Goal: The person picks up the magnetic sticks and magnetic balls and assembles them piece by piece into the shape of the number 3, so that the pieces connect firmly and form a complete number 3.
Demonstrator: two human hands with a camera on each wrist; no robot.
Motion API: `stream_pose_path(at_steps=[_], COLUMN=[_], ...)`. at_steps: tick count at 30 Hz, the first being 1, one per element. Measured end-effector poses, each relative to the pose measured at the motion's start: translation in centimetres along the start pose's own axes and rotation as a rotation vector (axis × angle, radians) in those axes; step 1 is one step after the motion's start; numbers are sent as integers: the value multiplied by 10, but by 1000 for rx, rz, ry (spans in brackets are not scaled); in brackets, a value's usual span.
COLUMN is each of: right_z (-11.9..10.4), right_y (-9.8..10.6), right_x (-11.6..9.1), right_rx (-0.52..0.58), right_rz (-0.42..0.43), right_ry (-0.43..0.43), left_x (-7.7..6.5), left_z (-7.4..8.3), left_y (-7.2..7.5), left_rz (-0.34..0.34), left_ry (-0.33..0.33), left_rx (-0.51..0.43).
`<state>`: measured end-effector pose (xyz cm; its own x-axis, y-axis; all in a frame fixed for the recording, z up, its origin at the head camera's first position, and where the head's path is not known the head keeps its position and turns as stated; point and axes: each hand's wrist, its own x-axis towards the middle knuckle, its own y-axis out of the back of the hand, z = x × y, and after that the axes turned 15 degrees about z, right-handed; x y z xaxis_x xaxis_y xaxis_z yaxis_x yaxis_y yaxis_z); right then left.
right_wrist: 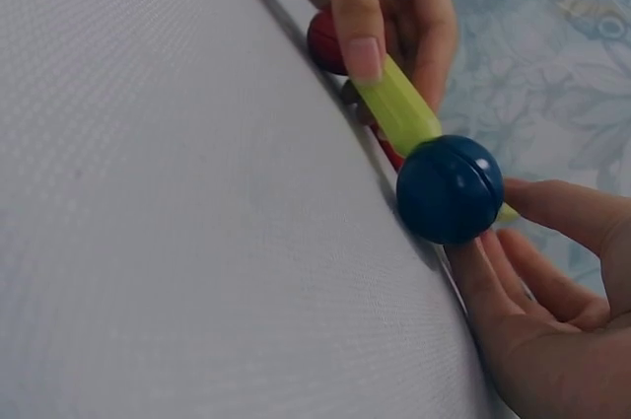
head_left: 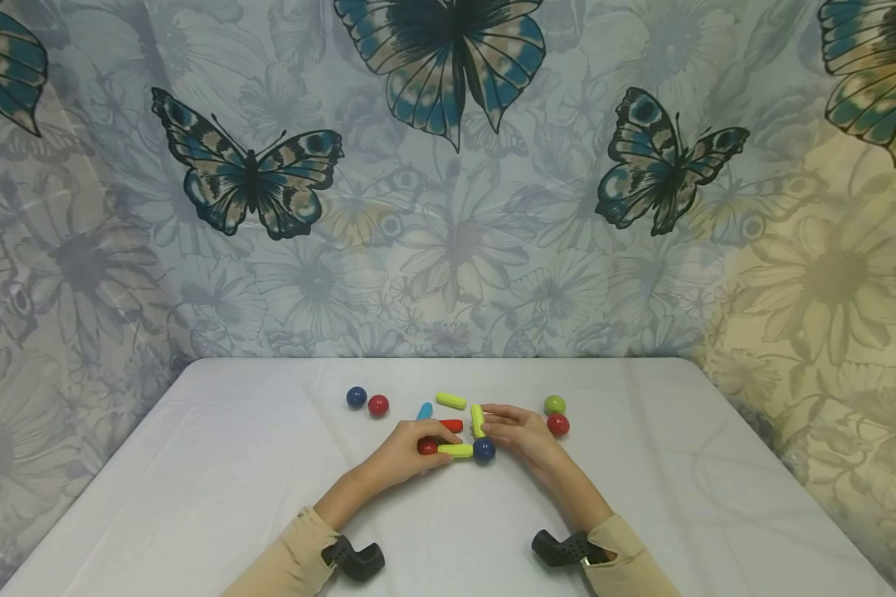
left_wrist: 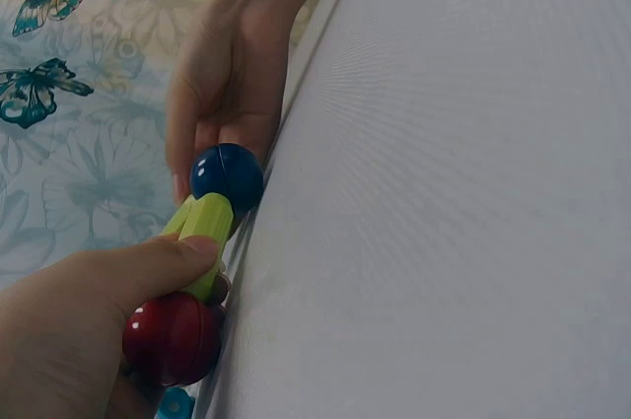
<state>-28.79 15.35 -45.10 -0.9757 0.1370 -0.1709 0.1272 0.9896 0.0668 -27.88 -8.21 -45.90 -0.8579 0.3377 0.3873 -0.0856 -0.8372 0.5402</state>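
Observation:
Near the middle of the table my left hand (head_left: pixel 403 450) pinches a yellow-green rod (head_left: pixel 455 450), thumb on its near side. A red ball (head_left: pixel 427 447) sits at that rod's left end, partly covered by the hand. The rod's other end meets a dark blue ball (head_left: pixel 484 449). From this ball a second yellow-green rod (head_left: pixel 478 421) points away toward the back. My right hand (head_left: pixel 523 433) pinches this second rod between thumb and fingers. In the right wrist view the blue ball (right_wrist: pixel 450 190) hides most of it, and the fingers come right up beside the ball.
Behind the hands lie a red rod (head_left: pixel 451 425), a light blue rod (head_left: pixel 425 410) and another yellow-green rod (head_left: pixel 451 401). Blue (head_left: pixel 356 397) and red (head_left: pixel 378 405) balls rest at left; green (head_left: pixel 555 405) and red (head_left: pixel 558 425) ones beside the right hand. Butterfly-patterned cloth (head_left: pixel 463 249) hangs behind the table.

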Motion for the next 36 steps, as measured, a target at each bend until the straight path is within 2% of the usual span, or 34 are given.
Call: stream_pose_path(at_steps=[11, 18, 30, 36], right_z=[-2, -2, -5, -3], right_y=[-2, -2, -6, -6], right_x=[-1, -2, -4, -5], right_rx=[-54, -101, -129, -146], right_rz=[48, 29, 98, 105], right_ry=[31, 60, 64, 119], left_x=[0, 0, 1, 0], left_z=[-2, 0, -1, -1], left_y=[-1, 0, 0, 0], left_rz=[-3, -7, -6, -6], left_ry=[-17, -11, -20, -19], left_rx=[-7, -8, 9, 10])
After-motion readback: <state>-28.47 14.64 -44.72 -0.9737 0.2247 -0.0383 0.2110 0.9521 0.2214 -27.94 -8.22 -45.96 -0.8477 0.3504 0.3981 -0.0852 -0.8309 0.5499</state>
